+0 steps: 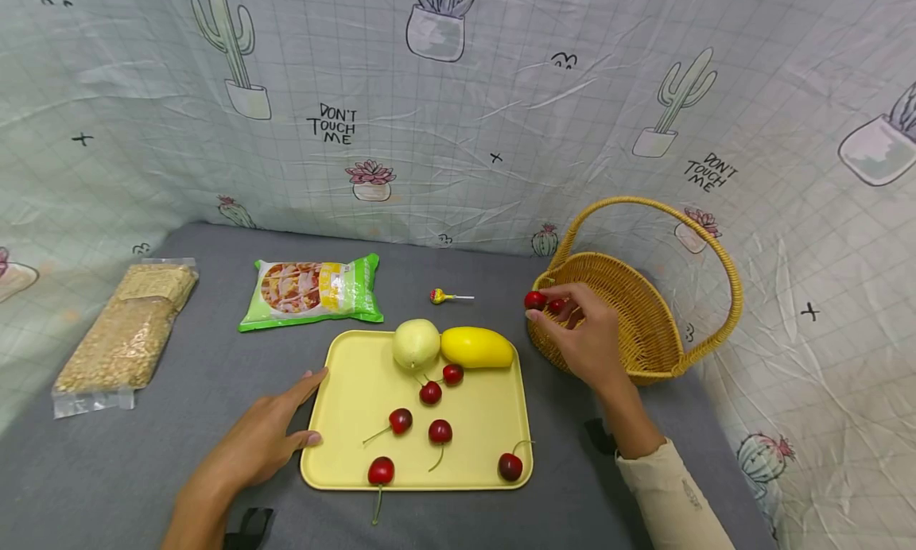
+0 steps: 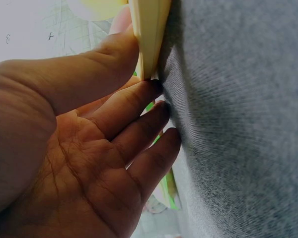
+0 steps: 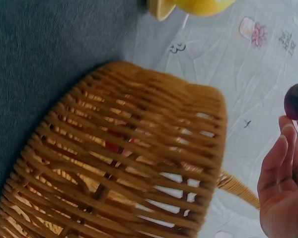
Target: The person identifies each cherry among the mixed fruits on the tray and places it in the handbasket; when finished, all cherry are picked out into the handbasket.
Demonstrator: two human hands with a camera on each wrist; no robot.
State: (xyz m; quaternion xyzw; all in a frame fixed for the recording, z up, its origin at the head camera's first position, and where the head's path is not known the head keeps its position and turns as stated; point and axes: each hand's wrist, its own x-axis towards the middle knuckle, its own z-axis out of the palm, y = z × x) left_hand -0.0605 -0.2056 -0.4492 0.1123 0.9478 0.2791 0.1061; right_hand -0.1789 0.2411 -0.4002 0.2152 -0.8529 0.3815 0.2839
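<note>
My right hand (image 1: 583, 335) pinches a dark red cherry (image 1: 534, 300) between thumb and fingertips over the near-left rim of the wicker basket (image 1: 647, 319). More red shows just behind those fingers, and through the weave a red cherry (image 3: 120, 141) appears inside the basket. My left hand (image 1: 261, 435) rests against the left edge of the yellow tray (image 1: 351, 375), thumb at the rim and fingers extended alongside. On the tray lie several stemmed cherries (image 1: 440, 431), a pale green round fruit (image 1: 417, 343) and a yellow mango-like fruit (image 1: 477, 347).
Behind the tray are a green food packet (image 1: 315, 292) and a lollipop (image 1: 439, 296). Clear bags of oat-like flakes (image 1: 129, 335) lie at far left. The basket's tall handle (image 1: 733, 288) arches over it. A printed cloth (image 1: 501, 121) hangs behind the grey table.
</note>
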